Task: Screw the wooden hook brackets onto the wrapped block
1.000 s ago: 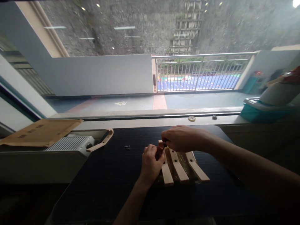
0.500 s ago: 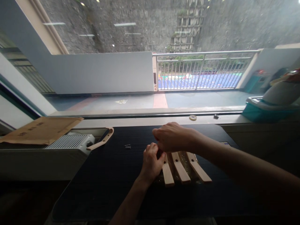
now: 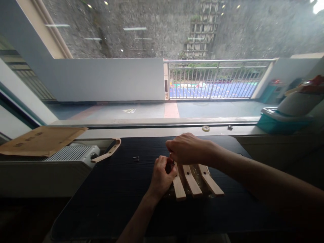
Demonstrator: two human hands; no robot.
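head view: both hands close in on the leftmost wooden piece

and it's tight work at the black table [image 3: 113, 199]! left hand [image 3: 161, 176] is down at the upper part of the leftmost wooden piece [image 3: 180, 189], thumb and forefinger curved toward each other with a small dark gap between; whether they pinch anything, i can't tell. right hand [image 3: 188, 148] arches just above, back upward, fingers turned under and mostly hidden, so how firmly they close, and on what, i can't tell either. right alongside, the middle wooden piece [image 3: 193, 186] and the right-hand wooden piece [image 3: 212, 185] lie slanting, each showing a dark hole, with something shiny and see-through between them. over to the left, a few small screws [image 3: 136, 158] rest on the tabletop, and a bent wooden piece [image 3: 110, 152] sits by the table's edge. behind, on the windowsill [image 3: 152, 134], a pale ring [image 3: 206, 128] lies near a small metal item [image 3: 230, 127]
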